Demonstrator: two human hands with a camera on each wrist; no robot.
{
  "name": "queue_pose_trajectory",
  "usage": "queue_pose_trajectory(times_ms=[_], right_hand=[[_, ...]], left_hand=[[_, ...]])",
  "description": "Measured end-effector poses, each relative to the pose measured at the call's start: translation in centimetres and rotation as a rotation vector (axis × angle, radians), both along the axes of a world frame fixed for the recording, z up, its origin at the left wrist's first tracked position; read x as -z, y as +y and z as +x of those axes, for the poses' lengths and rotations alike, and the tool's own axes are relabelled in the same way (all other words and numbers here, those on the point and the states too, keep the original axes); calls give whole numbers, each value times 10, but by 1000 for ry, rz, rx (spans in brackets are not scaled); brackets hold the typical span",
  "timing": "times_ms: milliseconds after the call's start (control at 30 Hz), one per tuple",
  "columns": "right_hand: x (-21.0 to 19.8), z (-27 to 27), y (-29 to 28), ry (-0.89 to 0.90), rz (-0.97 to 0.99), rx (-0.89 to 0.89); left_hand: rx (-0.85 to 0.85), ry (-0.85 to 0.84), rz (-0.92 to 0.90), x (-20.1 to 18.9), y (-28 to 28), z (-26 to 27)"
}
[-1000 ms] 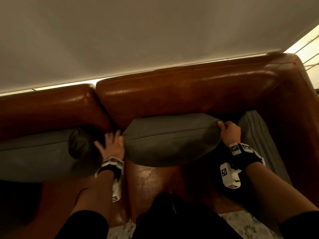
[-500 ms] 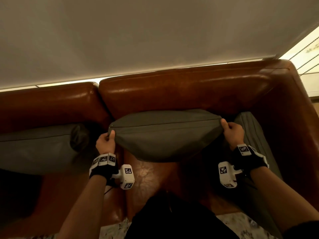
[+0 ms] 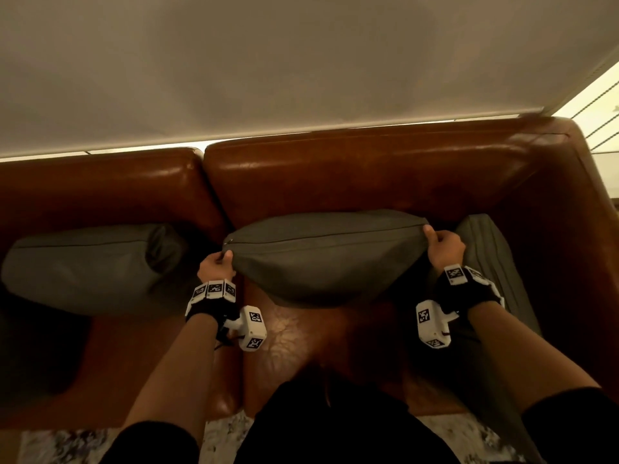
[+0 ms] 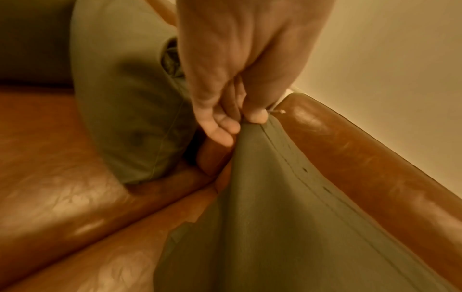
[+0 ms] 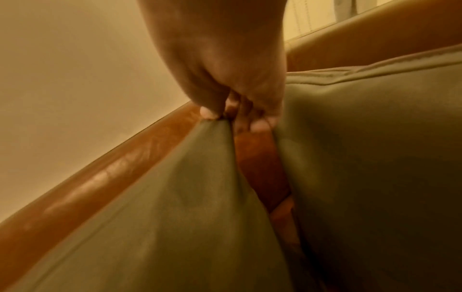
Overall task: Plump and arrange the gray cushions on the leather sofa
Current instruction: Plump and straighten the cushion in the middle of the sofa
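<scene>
A gray cushion (image 3: 326, 259) hangs stretched between my hands in front of the brown leather sofa's backrest (image 3: 351, 172), its zip seam on top. My left hand (image 3: 217, 267) pinches its left top corner; the left wrist view shows thumb and fingers (image 4: 225, 126) clamped on the gray cushion's (image 4: 262, 217) corner. My right hand (image 3: 443, 251) pinches the right top corner, with the fingertips (image 5: 210, 113) bunching the fabric of the cushion (image 5: 175, 207). A second gray cushion (image 3: 90, 266) lies on the left seat. A third gray cushion (image 3: 485, 259) leans at the right armrest.
The sofa seat (image 3: 294, 336) below the held cushion is bare leather. The right armrest (image 3: 576, 246) closes off the right side. A pale wall (image 3: 268, 61) rises behind the sofa. A patterned rug (image 3: 227, 437) lies at my feet.
My left hand went from open beside the cushion to pinching its left corner. The cushion has been pulled taut between both hands and raised slightly.
</scene>
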State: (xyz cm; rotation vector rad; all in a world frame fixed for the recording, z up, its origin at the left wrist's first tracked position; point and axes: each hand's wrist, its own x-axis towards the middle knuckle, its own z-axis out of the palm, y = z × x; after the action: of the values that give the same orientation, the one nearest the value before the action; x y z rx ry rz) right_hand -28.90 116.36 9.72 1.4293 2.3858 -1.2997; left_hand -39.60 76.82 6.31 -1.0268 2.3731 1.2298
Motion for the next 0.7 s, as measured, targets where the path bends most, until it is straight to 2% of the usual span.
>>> queue_pose_trajectory(times_ms=[67,133,200,367,500,633,700], right_hand=[[4,4,10,-17,-145,2],[8,14,13,3,-304,29],[15,24,9,-35,-378,6],[25,25,13,26,-145,22],[26,21,10,-16,-57,-44],[28,24,8,-82,-70,-58],[23,25,6,-99,-104,-51]], left_hand=[[-35,-28,143,7,4,7],[-39,-110,230,13,9,20],[-62,-126,269,21,13,32],[-87,8,124,26,6,27],[-21,-32,-16,27,7,17],[134,-72,-66,14,13,32],[165,-83,-4,-5,7,55]])
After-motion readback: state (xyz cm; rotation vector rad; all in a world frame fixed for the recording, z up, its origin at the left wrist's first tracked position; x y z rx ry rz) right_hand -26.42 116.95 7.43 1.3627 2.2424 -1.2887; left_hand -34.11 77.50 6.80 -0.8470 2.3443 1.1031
